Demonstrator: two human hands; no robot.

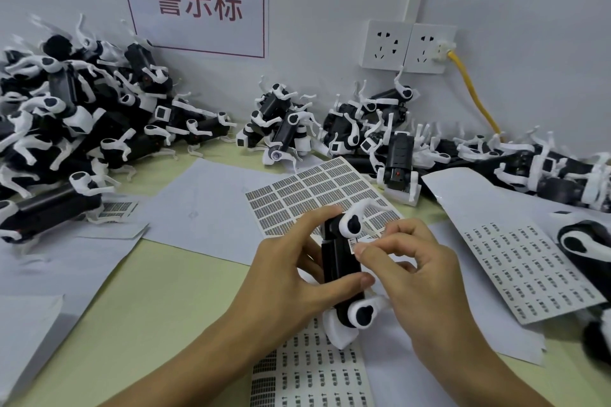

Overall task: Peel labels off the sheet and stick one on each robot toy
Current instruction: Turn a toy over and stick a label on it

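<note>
Our left hand (pixel 291 271) grips a robot toy (pixel 340 261) while our right hand (pixel 413 271) pinches a label (pixel 353 245) against it.

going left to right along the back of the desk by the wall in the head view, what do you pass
Big pile of robot toys → small cluster of toys → wall sockets → yellow cable → row of toys.

Print on the label sheet (pixel 317 195) is too small to read; left toy pile (pixel 66 116) blurs.
</note>
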